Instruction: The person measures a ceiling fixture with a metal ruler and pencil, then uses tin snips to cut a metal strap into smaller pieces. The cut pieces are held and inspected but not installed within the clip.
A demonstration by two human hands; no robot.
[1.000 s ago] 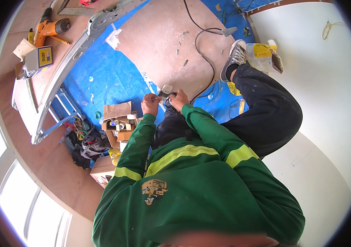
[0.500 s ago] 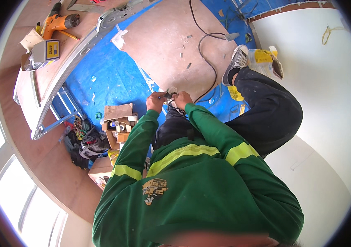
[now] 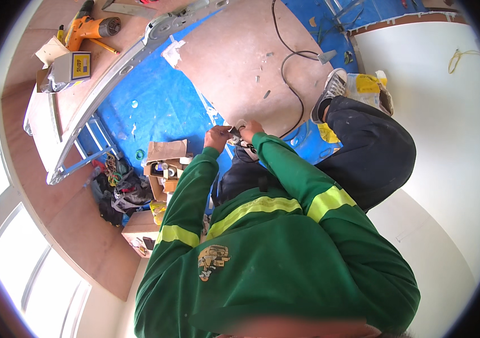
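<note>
My left hand (image 3: 217, 138) and my right hand (image 3: 250, 131) are close together at the near edge of a dusty pinkish board (image 3: 245, 62). Both have their fingers closed around a small dark grey piece (image 3: 234, 133), too small here to tell its kind. Behind the fingers part of my shoe and a lace-like strand show, partly hidden. A black cable (image 3: 286, 79) runs across the board and passes out of sight by my right sleeve. Several small grey scraps (image 3: 267, 94) lie on the board.
Blue sheeting (image 3: 155, 101) covers the floor. Leftward stands a workbench (image 3: 40, 129) with an orange power drill (image 3: 90, 29) and an opened small box (image 3: 71, 69). Below it are a cardboard box of containers (image 3: 164, 163) and dark bags (image 3: 116, 194). A yellow-white sack (image 3: 366, 87) lies by my foot (image 3: 330, 93).
The whole view has shifted slightly, so the surroundings sit a little further right. Both hands stay together on the small dark piece, their pose only slightly altered.
</note>
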